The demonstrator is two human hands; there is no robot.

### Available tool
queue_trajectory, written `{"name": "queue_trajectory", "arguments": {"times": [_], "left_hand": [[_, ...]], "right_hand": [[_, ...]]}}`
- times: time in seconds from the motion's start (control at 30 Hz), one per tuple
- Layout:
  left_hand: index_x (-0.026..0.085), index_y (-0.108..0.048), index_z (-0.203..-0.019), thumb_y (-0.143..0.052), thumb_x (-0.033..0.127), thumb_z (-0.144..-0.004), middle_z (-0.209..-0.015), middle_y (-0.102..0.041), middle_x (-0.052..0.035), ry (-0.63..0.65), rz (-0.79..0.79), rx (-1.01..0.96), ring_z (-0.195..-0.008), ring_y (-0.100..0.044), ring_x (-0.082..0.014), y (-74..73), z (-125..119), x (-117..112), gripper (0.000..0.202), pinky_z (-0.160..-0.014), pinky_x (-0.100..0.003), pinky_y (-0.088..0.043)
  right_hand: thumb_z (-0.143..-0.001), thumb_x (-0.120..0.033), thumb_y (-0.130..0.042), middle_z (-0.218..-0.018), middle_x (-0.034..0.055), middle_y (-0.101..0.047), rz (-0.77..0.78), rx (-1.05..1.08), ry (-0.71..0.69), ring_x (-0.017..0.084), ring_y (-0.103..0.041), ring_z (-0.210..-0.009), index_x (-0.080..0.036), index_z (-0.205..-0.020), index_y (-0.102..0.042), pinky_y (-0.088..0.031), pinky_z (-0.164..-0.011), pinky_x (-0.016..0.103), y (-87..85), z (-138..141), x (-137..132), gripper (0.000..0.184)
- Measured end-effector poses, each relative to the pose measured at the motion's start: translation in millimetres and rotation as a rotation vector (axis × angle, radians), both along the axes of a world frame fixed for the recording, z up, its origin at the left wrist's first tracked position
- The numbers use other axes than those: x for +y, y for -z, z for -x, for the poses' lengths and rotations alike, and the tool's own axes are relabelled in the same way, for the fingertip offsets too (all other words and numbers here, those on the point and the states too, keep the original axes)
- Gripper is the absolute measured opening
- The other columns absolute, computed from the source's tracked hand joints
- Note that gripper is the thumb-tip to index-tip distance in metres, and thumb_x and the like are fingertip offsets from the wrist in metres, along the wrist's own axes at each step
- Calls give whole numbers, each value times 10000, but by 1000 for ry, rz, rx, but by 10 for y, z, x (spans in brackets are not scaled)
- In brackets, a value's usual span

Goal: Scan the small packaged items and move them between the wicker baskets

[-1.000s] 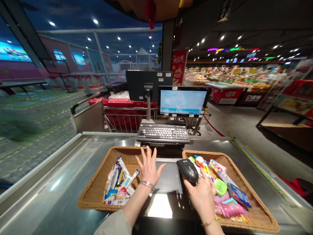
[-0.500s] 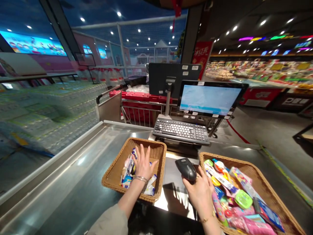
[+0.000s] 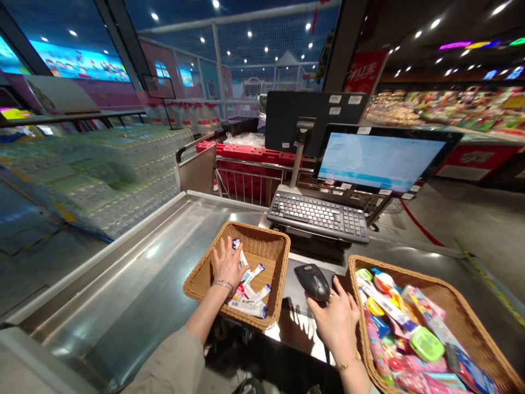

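My left hand (image 3: 227, 267) is inside the left wicker basket (image 3: 283, 279), fingers spread, over its left part. Several small white-and-blue wrapped sticks (image 3: 255, 273) lie beside and below it, some partly hidden by the hand. In my right hand (image 3: 336, 314) is a black barcode scanner (image 3: 312, 282), gripped by its handle, with its head pointing away from me. The scanner is held between the two baskets. Just to the right stands a second wicker basket (image 3: 463, 295), filled with colourful packets and a green-lidded box (image 3: 427, 343).
A keyboard (image 3: 318, 213) and a lit monitor (image 3: 379, 161) stand behind the baskets, with a second screen (image 3: 314, 120) seen from its back. The metal counter (image 3: 135, 295) extends left, with a raised edge. A cart with red crates (image 3: 246, 155) is beyond it.
My left hand has moved left within the basket, and more wrapped sticks show to its right. The right hand still holds the scanner. The camera view has shifted slightly.
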State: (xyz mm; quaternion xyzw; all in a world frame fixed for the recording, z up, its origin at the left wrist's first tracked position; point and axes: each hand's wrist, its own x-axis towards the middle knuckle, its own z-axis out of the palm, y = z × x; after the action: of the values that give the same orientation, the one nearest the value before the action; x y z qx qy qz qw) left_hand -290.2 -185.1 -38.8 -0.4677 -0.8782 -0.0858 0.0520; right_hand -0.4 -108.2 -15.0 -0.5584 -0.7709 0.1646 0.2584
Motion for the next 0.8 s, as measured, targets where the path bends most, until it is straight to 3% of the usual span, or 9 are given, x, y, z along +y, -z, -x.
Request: {"name": "queue_trajectory", "arguments": {"times": [0.43, 0.8], "left_hand": [[219, -539, -1414, -712, 500, -779, -1644, -206, -171, 63, 173, -39, -1527, -91, -390, 228, 157, -111, 716, -1211, -607, -94], [168, -682, -1238, -722, 441, -773, -1629, -256, -168, 95, 233, -34, -1528, -112, -368, 111, 221, 65, 541, -1235, -544, -81]], "right_hand": [[-752, -504, -521, -1222, 152, -682, 26, -11, -57, 306, -416, -1376, -202, -919, -743, -215, -1119, 497, 58, 69, 16, 410], [-760, -477, -542, -1214, 145, -690, -11, -33, -59, 299, -442, -1365, -197, -945, -744, -234, -1116, 491, 111, 60, 51, 391]]}}
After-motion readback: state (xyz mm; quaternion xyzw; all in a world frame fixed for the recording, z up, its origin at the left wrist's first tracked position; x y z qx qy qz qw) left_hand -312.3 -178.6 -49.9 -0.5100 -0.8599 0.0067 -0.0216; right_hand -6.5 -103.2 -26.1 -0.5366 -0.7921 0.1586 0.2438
